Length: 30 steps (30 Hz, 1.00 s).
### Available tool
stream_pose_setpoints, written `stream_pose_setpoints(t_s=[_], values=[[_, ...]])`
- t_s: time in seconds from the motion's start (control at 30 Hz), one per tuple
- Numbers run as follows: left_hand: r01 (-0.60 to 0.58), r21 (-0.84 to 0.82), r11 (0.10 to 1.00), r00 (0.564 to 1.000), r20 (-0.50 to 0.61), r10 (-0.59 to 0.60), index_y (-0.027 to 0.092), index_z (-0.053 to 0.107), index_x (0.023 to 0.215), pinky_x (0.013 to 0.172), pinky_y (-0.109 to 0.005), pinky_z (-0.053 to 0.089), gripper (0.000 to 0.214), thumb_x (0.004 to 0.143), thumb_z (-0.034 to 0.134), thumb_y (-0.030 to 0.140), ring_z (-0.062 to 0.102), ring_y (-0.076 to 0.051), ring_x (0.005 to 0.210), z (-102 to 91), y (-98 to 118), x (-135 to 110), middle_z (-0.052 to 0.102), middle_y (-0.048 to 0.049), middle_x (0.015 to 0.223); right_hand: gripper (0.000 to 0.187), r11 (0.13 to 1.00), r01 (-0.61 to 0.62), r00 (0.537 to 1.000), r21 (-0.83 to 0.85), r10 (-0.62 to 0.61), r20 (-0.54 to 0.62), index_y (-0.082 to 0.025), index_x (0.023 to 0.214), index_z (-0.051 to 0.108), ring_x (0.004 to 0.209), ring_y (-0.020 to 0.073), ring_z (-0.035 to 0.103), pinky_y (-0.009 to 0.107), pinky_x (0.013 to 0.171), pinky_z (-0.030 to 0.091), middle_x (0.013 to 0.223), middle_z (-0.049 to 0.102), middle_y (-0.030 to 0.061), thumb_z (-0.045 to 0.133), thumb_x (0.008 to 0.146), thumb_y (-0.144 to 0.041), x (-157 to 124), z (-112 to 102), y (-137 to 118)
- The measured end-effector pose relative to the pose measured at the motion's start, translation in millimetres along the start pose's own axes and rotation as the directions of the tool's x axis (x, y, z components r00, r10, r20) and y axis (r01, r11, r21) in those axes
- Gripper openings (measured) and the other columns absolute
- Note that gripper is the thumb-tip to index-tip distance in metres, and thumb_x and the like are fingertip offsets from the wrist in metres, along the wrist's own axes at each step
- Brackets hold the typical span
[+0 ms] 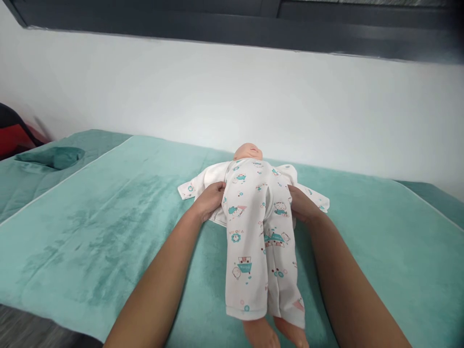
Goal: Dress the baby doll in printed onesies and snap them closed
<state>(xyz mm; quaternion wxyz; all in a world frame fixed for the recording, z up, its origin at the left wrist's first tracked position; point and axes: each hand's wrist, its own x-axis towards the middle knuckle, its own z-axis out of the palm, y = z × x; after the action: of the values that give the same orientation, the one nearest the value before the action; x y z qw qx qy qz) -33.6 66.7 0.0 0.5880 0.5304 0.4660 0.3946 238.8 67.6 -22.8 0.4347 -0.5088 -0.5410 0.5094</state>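
A baby doll [248, 152] lies on its back, head toward the wall and bare feet toward me. It wears white printed baby pants [250, 217], pulled high up over its chest. Spread beneath it is a white baby shirt [213, 175], its sleeves out to both sides. My left hand [212, 199] is closed on the left edge of the pants, over the shirt. At the opposite edge, my right hand [301, 203] grips the pants, its fingertips partly hidden behind the cloth.
The doll rests on a bed with a teal cover [108, 217], which has a face hole [54, 157] at the left end. Behind it is a white wall [145, 92] below a dark window frame [181, 26]. A red and black object [16, 135] stands at far left.
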Motion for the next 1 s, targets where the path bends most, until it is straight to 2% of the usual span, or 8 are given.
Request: stream_pose_setpoints(t_s=[0.1,0.3,0.47,0.6,0.73,0.83,0.9,1.0], values=[[0.013,-0.067,0.998,0.999,0.04,-0.01,0.015,0.068,0.096,0.078,-0.035,0.052,0.029,0.068,0.07,0.019,0.063,-0.021,0.083,1.9,-1.4,0.1,0.07,-0.0064,0.081,0.029,1.0,0.019,1.0,-0.005,-0.019,0.002,-0.021,0.093,0.074,0.097,0.031,0.066,0.042,0.08,0.055,0.096,0.076,0.0069,0.073,0.065,-0.03,0.3,0.6,-0.5],[0.029,-0.103,0.994,0.994,0.105,-0.018,0.016,0.067,0.1,0.082,-0.036,0.052,0.034,0.065,0.07,0.015,0.063,-0.021,0.087,4.8,-1.1,-1.8,0.071,-0.0064,0.089,0.028,0.998,-0.045,0.999,-0.042,0.044,-0.019,-0.018,0.094,0.076,0.093,0.0325,0.066,0.045,0.081,0.054,0.106,0.074,0.0115,0.071,0.068,-0.025,-5.1,2.4,-6.5],[0.012,-0.155,0.988,0.992,0.129,0.008,0.014,0.067,0.095,0.088,-0.038,0.05,0.028,0.067,0.07,0.017,0.063,-0.023,0.092,12.2,2.9,-5.0,0.072,-0.0091,0.097,0.042,0.999,-0.045,0.998,0.021,0.046,-0.034,-0.023,0.108,0.072,0.103,0.0309,0.063,0.041,0.082,0.053,0.118,0.07,0.0098,0.074,0.067,-0.028,-7.8,9.3,-17.2],[-0.041,-0.189,0.981,0.999,0.011,0.043,0.015,0.065,0.096,0.088,-0.038,0.049,0.024,0.072,0.066,0.02,0.063,-0.024,0.093,23.3,2.8,-6.7,0.07,-0.0091,0.104,0.039,0.99,-0.102,0.993,0.101,0.107,-0.055,-0.021,0.103,0.072,0.095,0.0303,0.065,0.041,0.077,0.054,0.112,0.072,0.0108,0.074,0.066,-0.03,-5.5,11.4,-17.6],[-0.178,-0.072,0.981,0.974,-0.152,0.166,0.016,0.062,0.096,0.092,-0.035,0.046,0.022,0.074,0.062,0.017,0.059,-0.025,0.105,30.4,4.2,-11.6,0.069,-0.0072,0.105,0.033,0.981,-0.117,0.99,0.156,0.127,-0.054,-0.018,0.096,0.072,0.089,0.0307,0.066,0.043,0.076,0.054,0.103,0.074,0.0121,0.073,0.065,-0.03,-4.6,14.9,-13.1],[-0.166,0.009,0.986,0.968,-0.19,0.165,0.016,0.062,0.098,0.093,-0.035,0.045,0.025,0.074,0.059,0.013,0.056,-0.026,0.11,31.3,5.9,-14.2,0.068,-0.0076,0.109,0.034,0.977,-0.104,0.99,0.187,0.119,-0.073,-0.019,0.097,0.07,0.085,0.0294,0.067,0.042,0.074,0.054,0.099,0.074,0.0105,0.071,0.066,-0.033,-4.7,18.9,-10.5],[-0.129,0.006,0.992,0.973,-0.192,0.128,0.016,0.061,0.1,0.092,-0.036,0.045,0.027,0.074,0.059,0.014,0.057,-0.026,0.108,31.6,4.9,-12.8,0.067,-0.0087,0.109,0.033,0.992,-0.055,0.991,0.116,0.068,-0.114,-0.02,0.099,0.068,0.086,0.0289,0.067,0.041,0.075,0.054,0.1,0.074,0.0093,0.066,0.07,-0.037,-4.0,19.2,-8.3],[-0.073,-0.069,0.995,0.986,-0.153,0.061,0.015,0.06,0.097,0.091,-0.038,0.046,0.024,0.073,0.06,0.014,0.06,-0.026,0.1,32.5,0.2,-6.8,0.068,-0.0093,0.103,0.025,0.992,0.035,0.977,-0.117,-0.058,-0.204,-0.021,0.092,0.069,0.089,0.0296,0.066,0.04,0.078,0.052,0.095,0.074,0.0084,0.063,0.072,-0.035,-0.9,13.8,-2.6]])
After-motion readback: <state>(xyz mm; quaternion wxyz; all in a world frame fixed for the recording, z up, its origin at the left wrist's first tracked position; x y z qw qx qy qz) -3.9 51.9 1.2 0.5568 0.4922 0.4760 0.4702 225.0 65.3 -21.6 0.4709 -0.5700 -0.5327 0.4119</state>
